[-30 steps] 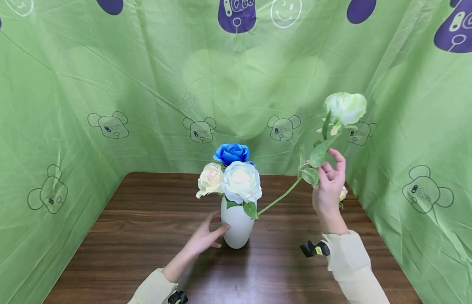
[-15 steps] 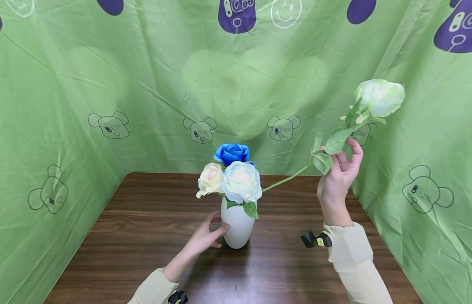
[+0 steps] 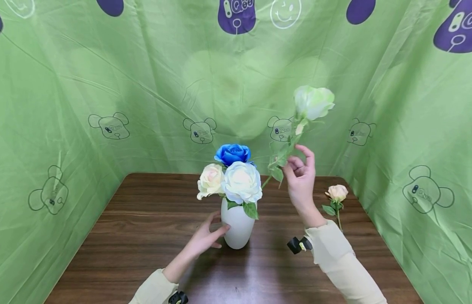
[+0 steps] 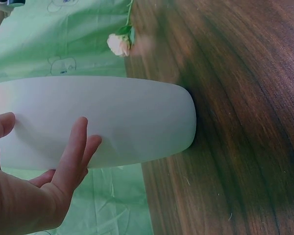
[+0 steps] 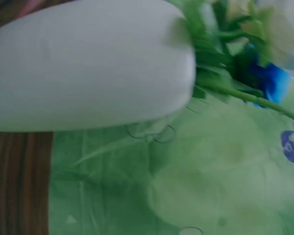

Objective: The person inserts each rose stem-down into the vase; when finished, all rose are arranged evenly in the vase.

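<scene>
A white vase [image 3: 237,226] stands upright on the table, holding a blue rose [image 3: 233,154], a cream rose [image 3: 211,180] and a pale blue-white rose [image 3: 241,181]. My left hand [image 3: 203,236] holds its left side; in the left wrist view, spread fingertips [image 4: 78,128] rest against it. Raised to the right of the vase, my right hand [image 3: 301,181] pinches the stem of a white-green rose [image 3: 314,102]. That stem [image 5: 264,102] slants down to the leaves at the vase's mouth, its lower end hidden among them.
A peach rose [image 3: 337,193] lies on the wooden table [image 3: 144,236] at the right, partly hidden behind the right sleeve. Green printed cloth [image 3: 156,84] encloses the back and both sides.
My right hand first swung right and up with the white-green rose, then came back left toward the vase, uncovering the peach rose. My left hand and the vase stayed put.
</scene>
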`<state>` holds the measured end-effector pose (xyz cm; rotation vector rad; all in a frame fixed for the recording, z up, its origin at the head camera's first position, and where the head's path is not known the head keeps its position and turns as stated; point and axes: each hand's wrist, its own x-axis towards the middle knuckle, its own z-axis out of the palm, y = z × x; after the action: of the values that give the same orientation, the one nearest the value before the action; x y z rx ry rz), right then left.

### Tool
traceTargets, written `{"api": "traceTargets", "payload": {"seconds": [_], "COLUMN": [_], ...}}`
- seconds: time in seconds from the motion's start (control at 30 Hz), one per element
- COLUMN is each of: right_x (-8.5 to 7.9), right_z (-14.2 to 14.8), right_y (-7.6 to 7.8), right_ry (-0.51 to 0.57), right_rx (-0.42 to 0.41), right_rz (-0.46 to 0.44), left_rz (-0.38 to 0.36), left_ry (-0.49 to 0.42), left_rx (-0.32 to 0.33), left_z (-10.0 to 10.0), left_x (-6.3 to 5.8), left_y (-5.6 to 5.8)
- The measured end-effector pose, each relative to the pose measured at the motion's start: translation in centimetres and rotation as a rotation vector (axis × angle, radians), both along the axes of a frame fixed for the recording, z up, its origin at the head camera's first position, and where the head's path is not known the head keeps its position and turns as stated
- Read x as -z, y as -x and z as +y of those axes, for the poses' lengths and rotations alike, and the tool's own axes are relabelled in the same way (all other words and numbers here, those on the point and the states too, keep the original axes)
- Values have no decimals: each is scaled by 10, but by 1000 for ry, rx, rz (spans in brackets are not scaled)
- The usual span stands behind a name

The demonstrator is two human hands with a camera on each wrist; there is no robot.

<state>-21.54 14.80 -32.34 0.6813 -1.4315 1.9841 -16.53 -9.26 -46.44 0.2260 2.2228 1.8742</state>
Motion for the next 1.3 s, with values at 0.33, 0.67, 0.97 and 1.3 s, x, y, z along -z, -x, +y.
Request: {"api": "traceTargets", "payload": {"seconds": [0.33,0.67,0.97,1.3], "right_x": [10,-2,4,20], "right_z": [-9,-20,-33,-41], "right_y": [9,15,-1,0], "right_ry": [-134,-340,-486,-523], "right_rx": [-6,38,64,106], "right_rz": [-16,12,-49,-33], "left_rz": [15,30,-3,-9], "left_ry": [-43,-35,-46,-78], "left_rx": [8,7,9,19], "left_z": [0,-1,0,1], "left_x": [0,1,-3,-12], "left_y": [0,-1,-2,-6]}}
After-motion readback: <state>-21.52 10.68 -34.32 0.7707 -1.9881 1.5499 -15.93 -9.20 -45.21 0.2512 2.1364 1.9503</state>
